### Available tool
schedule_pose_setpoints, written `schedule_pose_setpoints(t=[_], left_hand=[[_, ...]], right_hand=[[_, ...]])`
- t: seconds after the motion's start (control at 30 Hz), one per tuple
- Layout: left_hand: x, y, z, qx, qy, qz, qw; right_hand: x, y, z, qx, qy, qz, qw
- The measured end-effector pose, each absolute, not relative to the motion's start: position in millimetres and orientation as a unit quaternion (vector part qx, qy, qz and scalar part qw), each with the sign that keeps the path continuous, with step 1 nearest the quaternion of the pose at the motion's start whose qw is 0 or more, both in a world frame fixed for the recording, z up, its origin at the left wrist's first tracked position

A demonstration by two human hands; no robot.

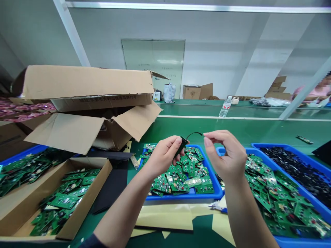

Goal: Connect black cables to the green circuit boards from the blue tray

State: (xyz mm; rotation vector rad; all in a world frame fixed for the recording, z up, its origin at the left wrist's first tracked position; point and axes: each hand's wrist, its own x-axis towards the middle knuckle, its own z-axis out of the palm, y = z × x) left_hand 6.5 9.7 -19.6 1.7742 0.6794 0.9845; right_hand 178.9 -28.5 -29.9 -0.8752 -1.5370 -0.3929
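Observation:
My left hand [163,155] is closed around a narrow dark circuit board [182,144], thumb on top, its upper end sticking out. From that end a thin black cable [193,133] arcs over to the right. My right hand [229,156] pinches the cable's far tip between thumb and fingertips. Below both hands lies a blue tray [218,193] heaped with green circuit boards [176,179]. Part of the held board is hidden by my left fingers.
At the left stands an open cardboard box [103,175] of boards, with large cartons [88,82] stacked behind. On the right are a blue tray [287,237] of boards and another of black parts [297,168]. Cutters [217,206] lie in front; a water bottle [226,106] stands farther back.

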Motion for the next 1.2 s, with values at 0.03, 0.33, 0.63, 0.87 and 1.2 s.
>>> schedule_pose_setpoints(t=[0.03, 0.33, 0.63, 0.87, 1.2], left_hand=[[6, 9, -19, 0.730, 0.277, 0.405, 0.476], [3, 1, -17, 0.800, 0.271, 0.379, 0.379], [3, 3, -18, 0.857, 0.272, 0.310, 0.309], [7, 5, -17, 0.854, 0.297, 0.284, 0.319], [3, 18, -32, 0.840, 0.259, 0.384, 0.283]], right_hand=[[177, -30, -30, -0.388, -0.682, -0.139, 0.604], [167, -29, -33, -0.457, -0.666, 0.022, 0.590], [172, -29, -31, -0.449, -0.665, 0.032, 0.596], [169, -27, -35, -0.451, -0.677, 0.034, 0.580], [175, -31, -33, -0.415, -0.725, 0.073, 0.545]])
